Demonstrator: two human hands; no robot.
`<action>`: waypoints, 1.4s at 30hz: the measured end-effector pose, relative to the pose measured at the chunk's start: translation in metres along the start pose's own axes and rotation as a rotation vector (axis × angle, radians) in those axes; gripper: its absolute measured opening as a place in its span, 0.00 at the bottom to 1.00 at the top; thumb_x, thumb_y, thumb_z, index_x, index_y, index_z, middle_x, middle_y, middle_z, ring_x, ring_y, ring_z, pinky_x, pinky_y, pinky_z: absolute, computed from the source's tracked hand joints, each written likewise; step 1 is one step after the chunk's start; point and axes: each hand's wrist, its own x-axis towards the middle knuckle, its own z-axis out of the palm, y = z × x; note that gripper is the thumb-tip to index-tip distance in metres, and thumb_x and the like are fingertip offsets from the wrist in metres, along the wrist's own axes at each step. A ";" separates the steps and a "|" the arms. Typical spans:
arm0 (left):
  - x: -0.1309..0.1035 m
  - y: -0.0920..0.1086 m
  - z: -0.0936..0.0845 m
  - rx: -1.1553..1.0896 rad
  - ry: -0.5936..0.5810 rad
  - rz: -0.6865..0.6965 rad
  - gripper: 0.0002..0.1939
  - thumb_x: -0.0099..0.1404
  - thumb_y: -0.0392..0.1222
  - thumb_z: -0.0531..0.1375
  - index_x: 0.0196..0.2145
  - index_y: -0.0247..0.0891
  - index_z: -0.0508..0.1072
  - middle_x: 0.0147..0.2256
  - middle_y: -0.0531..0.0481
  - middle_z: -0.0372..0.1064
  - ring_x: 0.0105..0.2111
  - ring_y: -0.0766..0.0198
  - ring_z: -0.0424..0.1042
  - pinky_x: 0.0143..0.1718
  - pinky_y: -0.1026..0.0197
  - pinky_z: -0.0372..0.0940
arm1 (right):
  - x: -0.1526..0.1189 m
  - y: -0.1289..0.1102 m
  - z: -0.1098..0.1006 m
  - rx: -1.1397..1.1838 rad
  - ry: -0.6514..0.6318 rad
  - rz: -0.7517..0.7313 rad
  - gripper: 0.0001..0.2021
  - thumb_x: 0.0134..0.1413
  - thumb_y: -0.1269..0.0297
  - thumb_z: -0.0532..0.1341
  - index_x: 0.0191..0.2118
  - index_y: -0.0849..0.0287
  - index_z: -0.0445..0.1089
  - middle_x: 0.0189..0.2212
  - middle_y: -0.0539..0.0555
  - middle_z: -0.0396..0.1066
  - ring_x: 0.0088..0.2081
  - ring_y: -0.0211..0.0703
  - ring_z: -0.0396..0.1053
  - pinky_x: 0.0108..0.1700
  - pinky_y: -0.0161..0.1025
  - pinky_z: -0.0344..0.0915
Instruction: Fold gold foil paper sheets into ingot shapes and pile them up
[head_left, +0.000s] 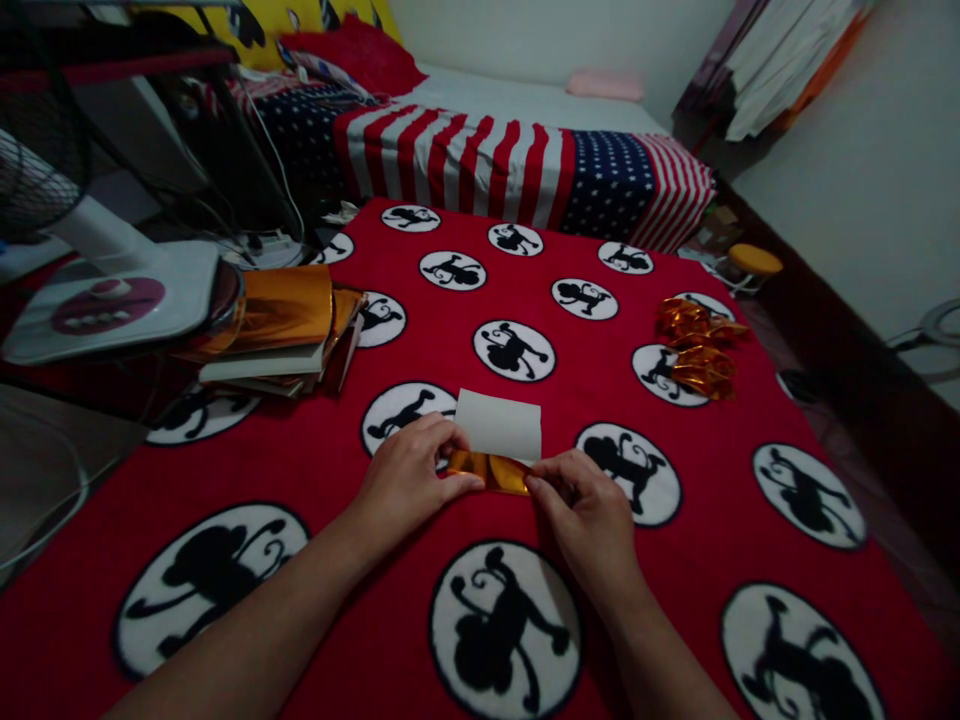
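Observation:
Between my two hands is a sheet of shiny orange-gold foil paper with a pale grey back (499, 425). Its near edge is folded up, so a strip of the gold side (491, 472) faces me. My left hand (412, 465) pinches the left end of this fold between thumb and fingers. At the right end, my right hand (585, 500) grips the fold with thumb and forefinger. The sheet is over the red blanket (517, 520) patterned with black monkeys in white ovals. Two folded gold foil pieces (701, 345) lie farther off on the right.
A stack of gold foil sheets (289, 310) sits at the left, beside the white base of a fan (172, 290). Behind the blanket stands a bed with a stars-and-stripes cover (480, 165). A yellow-topped stool (754, 260) is at the far right near the wall.

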 end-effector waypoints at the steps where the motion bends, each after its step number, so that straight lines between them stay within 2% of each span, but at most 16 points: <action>1: 0.000 0.000 0.000 -0.004 0.003 -0.010 0.15 0.49 0.44 0.70 0.32 0.40 0.71 0.32 0.55 0.68 0.31 0.65 0.66 0.30 0.63 0.58 | 0.000 0.000 0.000 0.001 0.001 -0.003 0.04 0.54 0.68 0.61 0.31 0.55 0.72 0.28 0.48 0.68 0.28 0.37 0.64 0.31 0.35 0.57; 6: 0.000 -0.001 0.000 -0.089 -0.002 -0.102 0.20 0.48 0.42 0.71 0.40 0.43 0.73 0.31 0.56 0.71 0.28 0.66 0.66 0.29 0.64 0.58 | -0.001 0.003 0.001 0.012 0.007 -0.015 0.04 0.54 0.67 0.61 0.30 0.55 0.73 0.28 0.48 0.68 0.28 0.38 0.64 0.31 0.35 0.57; 8: 0.000 -0.002 0.000 -0.104 -0.013 -0.105 0.18 0.48 0.41 0.70 0.39 0.44 0.75 0.31 0.56 0.72 0.28 0.66 0.67 0.30 0.64 0.59 | -0.001 0.003 0.001 0.026 0.005 -0.011 0.04 0.54 0.67 0.62 0.30 0.55 0.73 0.28 0.48 0.68 0.28 0.38 0.64 0.31 0.35 0.57; 14: -0.001 -0.002 -0.002 -0.170 -0.060 0.016 0.05 0.55 0.37 0.67 0.31 0.45 0.80 0.31 0.54 0.74 0.36 0.63 0.69 0.38 0.61 0.60 | -0.001 0.003 0.000 0.135 -0.030 -0.004 0.06 0.57 0.64 0.60 0.34 0.53 0.76 0.31 0.50 0.70 0.29 0.38 0.66 0.32 0.35 0.59; 20: -0.004 -0.001 -0.011 -0.207 -0.175 0.076 0.04 0.59 0.40 0.65 0.31 0.46 0.81 0.33 0.52 0.74 0.39 0.61 0.67 0.41 0.60 0.59 | -0.002 0.002 -0.003 0.161 -0.088 -0.025 0.08 0.58 0.63 0.59 0.34 0.53 0.76 0.32 0.50 0.71 0.32 0.39 0.68 0.33 0.35 0.60; 24: -0.005 0.000 -0.016 -0.214 -0.226 0.121 0.05 0.61 0.41 0.63 0.30 0.46 0.81 0.35 0.52 0.73 0.41 0.61 0.67 0.43 0.60 0.59 | -0.001 -0.001 -0.005 0.066 -0.108 -0.008 0.09 0.58 0.61 0.59 0.30 0.54 0.75 0.29 0.49 0.70 0.31 0.38 0.68 0.32 0.35 0.59; 29: -0.006 0.000 -0.012 -0.147 -0.142 0.091 0.09 0.63 0.42 0.61 0.27 0.41 0.78 0.31 0.51 0.72 0.37 0.62 0.66 0.39 0.60 0.59 | 0.002 -0.008 -0.004 -0.108 -0.065 0.090 0.10 0.52 0.59 0.63 0.23 0.55 0.70 0.23 0.47 0.68 0.24 0.37 0.64 0.26 0.35 0.54; 33: -0.007 -0.001 -0.008 -0.083 -0.034 0.025 0.08 0.60 0.42 0.63 0.25 0.39 0.77 0.29 0.51 0.70 0.34 0.62 0.66 0.36 0.61 0.59 | 0.004 -0.012 -0.003 -0.189 -0.041 0.113 0.09 0.48 0.58 0.64 0.22 0.55 0.69 0.24 0.47 0.70 0.25 0.37 0.66 0.26 0.34 0.53; 39: -0.009 -0.003 -0.010 -0.043 -0.024 0.038 0.11 0.65 0.40 0.57 0.26 0.39 0.75 0.33 0.51 0.70 0.37 0.63 0.67 0.40 0.60 0.60 | 0.005 -0.014 -0.001 -0.245 -0.033 0.111 0.09 0.48 0.59 0.64 0.22 0.54 0.70 0.24 0.47 0.70 0.26 0.37 0.66 0.27 0.34 0.53; 42: -0.009 -0.004 -0.009 0.024 0.039 0.013 0.10 0.62 0.40 0.59 0.24 0.37 0.70 0.32 0.50 0.69 0.36 0.62 0.66 0.40 0.59 0.60 | 0.005 -0.014 -0.001 -0.258 -0.027 0.106 0.09 0.49 0.59 0.64 0.23 0.54 0.70 0.24 0.46 0.70 0.26 0.37 0.66 0.26 0.34 0.52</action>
